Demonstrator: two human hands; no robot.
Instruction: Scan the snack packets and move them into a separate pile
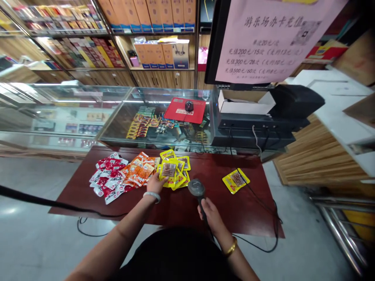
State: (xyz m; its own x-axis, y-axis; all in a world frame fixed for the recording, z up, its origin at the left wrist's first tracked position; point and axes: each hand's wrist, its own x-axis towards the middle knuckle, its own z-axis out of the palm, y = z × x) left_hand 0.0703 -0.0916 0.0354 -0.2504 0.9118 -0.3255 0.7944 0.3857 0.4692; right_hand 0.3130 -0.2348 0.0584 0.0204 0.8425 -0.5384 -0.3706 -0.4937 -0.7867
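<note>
My left hand (155,184) grips the near edge of a yellow snack packet (168,169) with a clear window, over a pile of similar yellow packets (182,180). In my right hand (211,214) is a dark handheld barcode scanner (196,188), its head just right of that pile. Orange snack packets (140,168) lie left of the yellow ones, and red and white packets (109,175) lie farther left, touching the orange heap. One yellow packet (236,180) rests by itself on the right, with a cable across it.
The packets lie on a dark red table (205,164). Behind it stand a glass display counter (117,128), a red mouse pad (172,109) with a mouse (189,105), and a monitor (215,47) with a pink notice. A black cable (277,218) hangs over the table's right edge.
</note>
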